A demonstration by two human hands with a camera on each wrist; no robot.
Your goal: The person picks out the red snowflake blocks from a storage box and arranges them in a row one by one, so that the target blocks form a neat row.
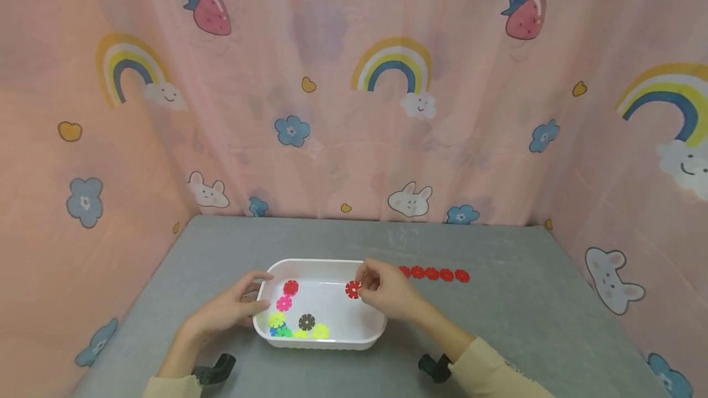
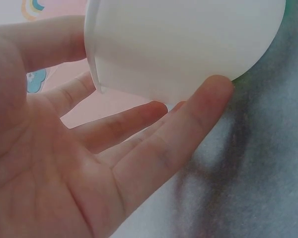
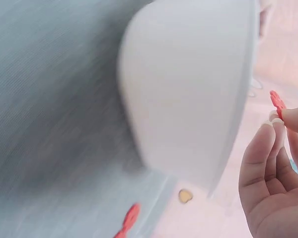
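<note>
A white plastic tray with rounded corners is in front of me. My left hand grips its left end; in the left wrist view the fingers lie along the tray's outer wall and lower edge. My right hand is over the tray's right end and pinches a red snowflake disc between thumb and fingertips. That disc shows edge-on in the right wrist view. Inside the tray lie another red disc, a pink disc, a dark disc and several yellow, green and blue ones.
On the grey table, behind and right of the tray, several red discs form a row, partly hidden by my right hand. Black straps show near both wrists. A patterned pink curtain stands behind the table and along its sides.
</note>
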